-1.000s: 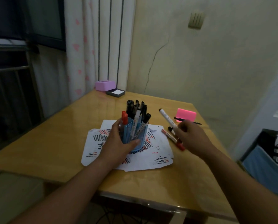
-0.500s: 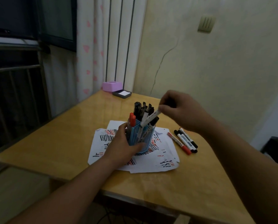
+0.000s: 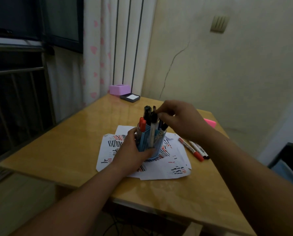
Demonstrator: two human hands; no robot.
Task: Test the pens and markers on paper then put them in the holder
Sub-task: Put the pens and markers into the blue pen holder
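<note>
A: Where do the hands stand at this point?

B: The left hand (image 3: pixel 132 150) wraps its fingers round the blue holder (image 3: pixel 159 141), which sits on the scribbled paper (image 3: pixel 169 169) in the middle of the desk (image 3: pixel 65 150). The right hand (image 3: pixel 181 121) hangs over the rim. Its fingertips are bunched in a pinch on the black cap of a white marker (image 3: pixel 152 128) that stands among the others in the holder.

A: And how is the step done well?

B: As I judge it, let the marker slide straight down until it bottoms. Then open the fingers and lift upward, so that no neighbouring pen is dragged out. The left hand should hold the holder steady, because it is crowded and could tip. Several loose markers (image 3: pixel 191 149) lie on the desk just right of the paper, apparently next in turn.
</note>
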